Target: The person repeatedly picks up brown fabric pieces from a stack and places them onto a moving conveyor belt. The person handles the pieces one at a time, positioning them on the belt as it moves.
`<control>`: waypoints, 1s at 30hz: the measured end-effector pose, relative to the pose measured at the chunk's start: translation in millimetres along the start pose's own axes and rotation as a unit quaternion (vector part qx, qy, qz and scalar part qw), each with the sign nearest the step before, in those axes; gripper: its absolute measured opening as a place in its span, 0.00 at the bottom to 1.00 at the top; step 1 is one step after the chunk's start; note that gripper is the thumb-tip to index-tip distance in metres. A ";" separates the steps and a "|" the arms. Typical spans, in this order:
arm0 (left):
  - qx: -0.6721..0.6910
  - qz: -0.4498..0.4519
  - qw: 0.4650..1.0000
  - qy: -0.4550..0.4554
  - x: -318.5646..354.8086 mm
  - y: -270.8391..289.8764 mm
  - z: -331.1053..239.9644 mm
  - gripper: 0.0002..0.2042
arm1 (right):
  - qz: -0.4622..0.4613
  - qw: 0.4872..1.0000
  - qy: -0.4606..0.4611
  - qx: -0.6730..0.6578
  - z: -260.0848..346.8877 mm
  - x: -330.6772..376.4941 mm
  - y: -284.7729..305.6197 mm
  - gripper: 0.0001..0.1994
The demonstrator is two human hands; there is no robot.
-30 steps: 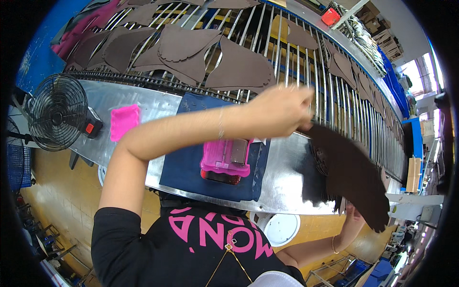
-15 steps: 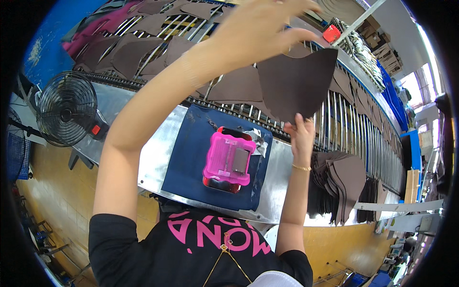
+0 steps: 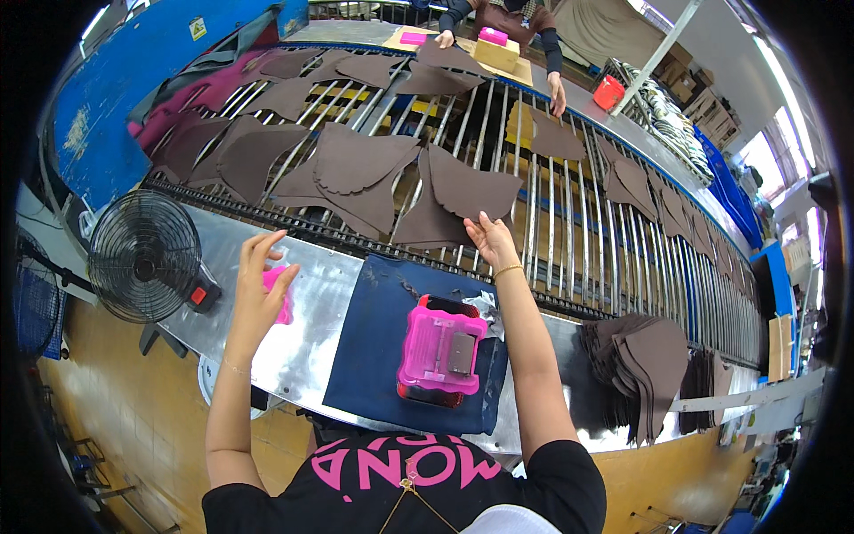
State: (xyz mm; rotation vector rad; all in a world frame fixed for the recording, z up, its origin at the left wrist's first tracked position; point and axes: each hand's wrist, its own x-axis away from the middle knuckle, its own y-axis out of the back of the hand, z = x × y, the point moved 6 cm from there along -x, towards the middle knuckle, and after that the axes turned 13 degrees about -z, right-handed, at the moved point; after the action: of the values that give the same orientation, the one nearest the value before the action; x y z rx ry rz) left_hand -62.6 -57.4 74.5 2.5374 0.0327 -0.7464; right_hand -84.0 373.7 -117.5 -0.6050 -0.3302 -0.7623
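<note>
A brown cut piece (image 3: 471, 184) is laid on a rack of metal rods (image 3: 569, 222), partly over a second brown piece (image 3: 422, 227), and the fingertips of the right hand (image 3: 492, 242) are placed at its lower edge. The fingers of that hand are loosely parted and turned upward; whether the edge is pinched or only touched cannot be told from this angle. The left hand (image 3: 258, 285) is raised over the steel counter (image 3: 307, 356) with its fingers spread wide, and a small pink tray (image 3: 284, 309) is partly hidden behind it. Between the forearms, a dark blue mat (image 3: 365, 356) is spread on the counter, and on it a larger pink tray (image 3: 416, 351) is set on a red-and-black base (image 3: 431, 396), with a grey-brown block (image 3: 461, 353) carried at its right side. A crumpled silvery scrap (image 3: 485, 305) is seen just beside its upper right corner. A fanned stack of brown pieces (image 3: 654, 356) is rested on the counter at the right, and a black caged fan (image 3: 142, 254) is stood at the left. Beyond the rack, a co-worker's hands (image 3: 557, 93) are held well apart, and a cardboard box (image 3: 496, 55) is placed between them, near a red container (image 3: 608, 93).
</note>
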 end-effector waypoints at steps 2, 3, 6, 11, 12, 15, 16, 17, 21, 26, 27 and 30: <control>0.006 -0.003 1.000 0.017 4.3 -0.9 5.8 0.23 | -0.028 0.999 0.010 0.039 1.3 8.2 11.4 0.19; 0.010 0.001 1.000 0.026 6.6 -3.5 7.6 0.24 | -0.026 0.997 0.034 0.068 11.0 24.6 15.8 0.18; 0.039 0.028 0.998 0.032 6.2 -21.0 2.6 0.24 | -0.023 0.982 0.137 0.129 55.2 89.0 40.1 0.16; 0.100 0.072 0.992 0.005 2.8 -62.6 -14.7 0.25 | -0.190 0.896 0.328 0.229 149.8 240.8 149.0 0.10; 0.101 0.071 0.992 -0.039 3.4 -67.8 -19.3 0.24 | -0.234 0.875 0.354 0.232 164.5 267.7 175.3 0.09; 0.115 0.089 0.988 -0.043 2.7 -85.1 -19.5 0.21 | -0.537 0.669 0.399 0.324 195.2 335.7 292.3 0.13; 0.160 0.116 0.980 -0.031 2.0 -93.5 -24.1 0.17 | -0.606 0.552 0.377 0.430 200.6 357.1 322.8 0.18; 0.160 0.156 0.975 -0.010 2.2 -104.4 -27.3 0.16 | -0.646 0.513 0.297 0.482 196.7 367.5 374.7 0.23; 0.135 0.224 0.965 0.015 12.0 -118.7 -38.1 0.15 | -0.684 0.471 0.084 0.551 190.0 379.4 412.3 0.29; 0.136 0.234 0.963 -0.009 22.3 -121.2 -45.2 0.16 | -0.649 0.458 0.097 0.600 191.7 370.7 428.0 0.28; 0.137 0.234 0.962 -0.014 23.2 -120.1 -45.1 0.16 | -0.649 0.454 0.098 0.602 192.1 370.0 421.9 0.27; 0.122 0.247 0.961 -0.017 24.4 -115.3 -48.6 0.16 | -0.654 0.390 0.139 0.633 195.5 376.2 392.4 0.24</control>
State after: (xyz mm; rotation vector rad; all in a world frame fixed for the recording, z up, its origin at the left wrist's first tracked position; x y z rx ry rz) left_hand -35.4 63.7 45.5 2.5904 -0.7176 -0.6161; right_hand 446.0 512.6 65.8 1.5687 -0.9535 -1.7256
